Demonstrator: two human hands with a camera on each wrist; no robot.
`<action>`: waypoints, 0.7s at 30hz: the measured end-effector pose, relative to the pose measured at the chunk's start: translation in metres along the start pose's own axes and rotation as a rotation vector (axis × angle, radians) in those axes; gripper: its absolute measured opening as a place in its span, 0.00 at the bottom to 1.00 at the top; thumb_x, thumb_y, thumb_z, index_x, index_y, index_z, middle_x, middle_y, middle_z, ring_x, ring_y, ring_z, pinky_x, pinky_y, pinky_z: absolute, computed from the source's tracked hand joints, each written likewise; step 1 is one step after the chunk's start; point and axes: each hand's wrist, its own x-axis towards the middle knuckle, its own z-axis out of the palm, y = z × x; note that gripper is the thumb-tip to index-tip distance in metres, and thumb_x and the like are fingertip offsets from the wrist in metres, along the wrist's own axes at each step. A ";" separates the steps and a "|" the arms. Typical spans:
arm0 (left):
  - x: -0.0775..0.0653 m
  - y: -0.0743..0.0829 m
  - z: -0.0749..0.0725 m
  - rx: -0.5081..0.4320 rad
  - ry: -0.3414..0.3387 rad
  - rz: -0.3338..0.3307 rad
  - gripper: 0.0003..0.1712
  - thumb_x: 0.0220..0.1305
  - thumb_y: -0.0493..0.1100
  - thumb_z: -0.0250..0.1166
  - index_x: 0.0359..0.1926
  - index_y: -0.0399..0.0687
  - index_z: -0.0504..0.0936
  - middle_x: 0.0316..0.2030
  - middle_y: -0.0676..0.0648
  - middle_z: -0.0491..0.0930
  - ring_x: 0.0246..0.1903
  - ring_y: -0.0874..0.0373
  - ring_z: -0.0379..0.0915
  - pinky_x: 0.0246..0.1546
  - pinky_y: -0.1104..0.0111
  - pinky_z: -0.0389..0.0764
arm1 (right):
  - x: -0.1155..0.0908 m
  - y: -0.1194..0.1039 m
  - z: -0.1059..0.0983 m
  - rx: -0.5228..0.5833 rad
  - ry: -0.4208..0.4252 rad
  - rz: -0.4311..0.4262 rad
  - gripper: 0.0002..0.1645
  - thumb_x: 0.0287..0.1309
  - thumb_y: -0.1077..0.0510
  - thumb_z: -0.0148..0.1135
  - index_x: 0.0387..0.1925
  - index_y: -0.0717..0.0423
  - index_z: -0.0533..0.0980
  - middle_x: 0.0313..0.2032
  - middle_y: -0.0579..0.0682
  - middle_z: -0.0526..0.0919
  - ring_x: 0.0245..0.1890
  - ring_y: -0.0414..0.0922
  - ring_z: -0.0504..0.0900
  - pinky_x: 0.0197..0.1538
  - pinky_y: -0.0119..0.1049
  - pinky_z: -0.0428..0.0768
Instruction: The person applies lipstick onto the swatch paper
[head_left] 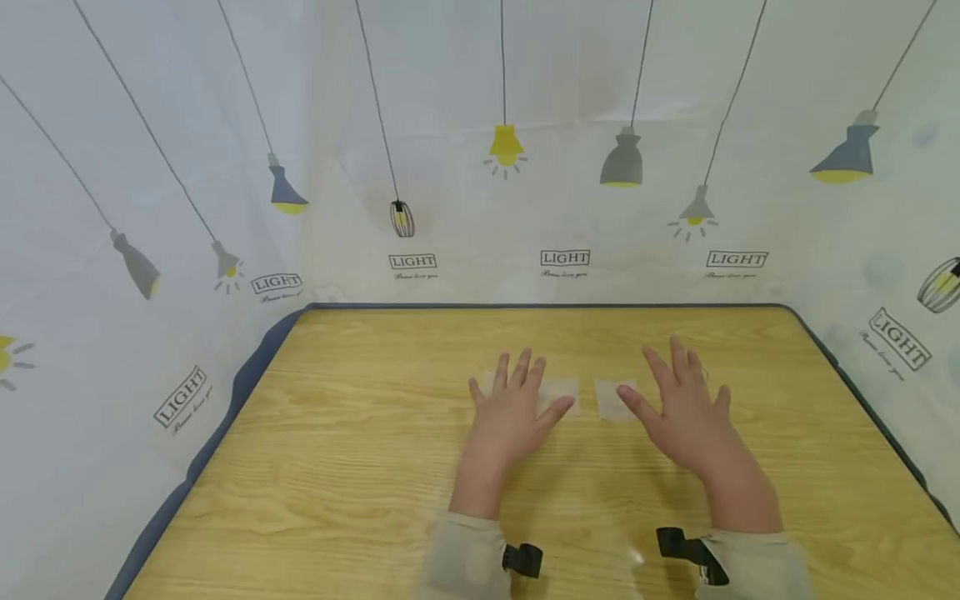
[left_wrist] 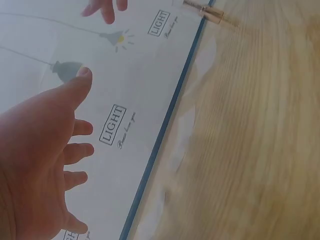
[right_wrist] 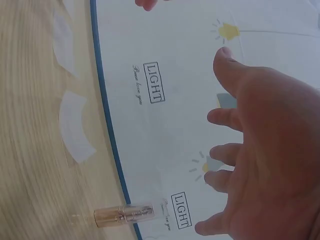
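My left hand (head_left: 510, 412) is held over the table with its fingers spread and its palm down. To its right my right hand (head_left: 690, 417) is spread the same way, the thumbs pointing toward each other. Neither holds anything. Thin white pieces (head_left: 558, 396) lie in a row on the wood beneath the hands, one more piece (head_left: 615, 400) by the right thumb. A small upright tube (right_wrist: 125, 215), clear above and copper-coloured below, stands past the right hand's fingers in the right wrist view. In the head view the right hand mostly hides it.
The wooden table (head_left: 337, 450) has a dark blue edge (head_left: 547, 306) along its back and sides. White sheeting (head_left: 480, 200) printed with hanging lamps rises behind it and on both sides. Black straps (head_left: 525, 560) sit at the cuffs of both sleeves.
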 end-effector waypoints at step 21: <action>0.035 0.064 0.011 -0.036 -0.121 0.134 0.36 0.81 0.66 0.52 0.82 0.60 0.64 0.80 0.53 0.66 0.79 0.53 0.64 0.77 0.57 0.71 | 0.019 0.043 -0.020 0.221 0.051 0.239 0.55 0.80 0.38 0.52 0.84 0.68 0.39 0.80 0.80 0.46 0.74 0.80 0.58 0.69 0.77 0.68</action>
